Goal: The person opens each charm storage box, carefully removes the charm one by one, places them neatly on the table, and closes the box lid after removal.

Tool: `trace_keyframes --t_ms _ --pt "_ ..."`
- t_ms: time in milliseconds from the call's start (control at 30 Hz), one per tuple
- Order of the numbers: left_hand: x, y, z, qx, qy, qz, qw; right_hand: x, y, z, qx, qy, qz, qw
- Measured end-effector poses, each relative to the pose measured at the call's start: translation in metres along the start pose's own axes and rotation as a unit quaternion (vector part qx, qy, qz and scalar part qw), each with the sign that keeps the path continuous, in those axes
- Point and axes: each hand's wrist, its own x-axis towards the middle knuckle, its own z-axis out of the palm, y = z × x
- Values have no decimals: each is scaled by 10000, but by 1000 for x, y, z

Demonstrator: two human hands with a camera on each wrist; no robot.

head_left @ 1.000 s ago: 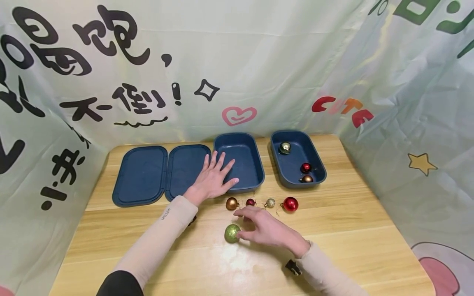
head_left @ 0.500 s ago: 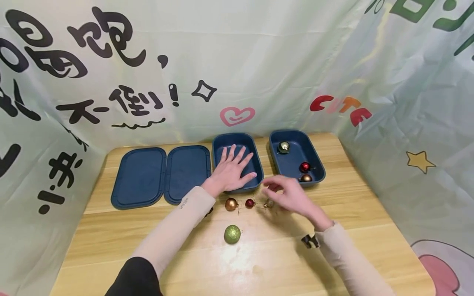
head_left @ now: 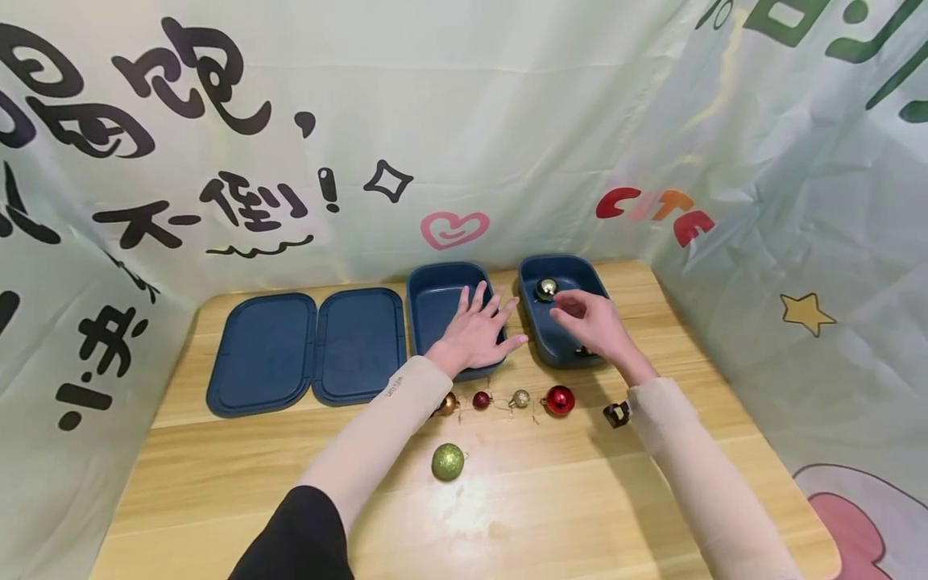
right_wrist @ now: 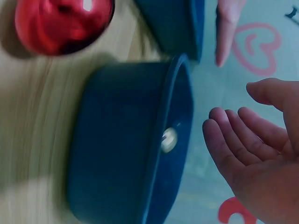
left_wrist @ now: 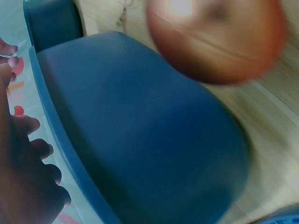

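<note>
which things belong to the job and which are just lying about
Likely the job:
navy rectangular box under left hand
matching box under right hand
glittery green round bauble
shiny red round bauble
dark-red bauble
pale glittery bauble
copper bauble
silvery bauble

Seemingly lying about:
flat navy lid, far left
matching lid beside it

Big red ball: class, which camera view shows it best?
The head view: there the big red ball appears whole on the table. The right wrist view shows it larger, but cut off by the top edge; the left wrist view does not show it.
</note>
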Motion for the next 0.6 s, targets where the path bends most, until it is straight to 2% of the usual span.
trace_keyframes --t_ms 300,600 --pt "23 14 7 314 -112 8 9994 34 22 2 -81 62 236 9997" --pt "32 24 8 331 -401 -9 9986 60 34 7 -133 -25 608 9981"
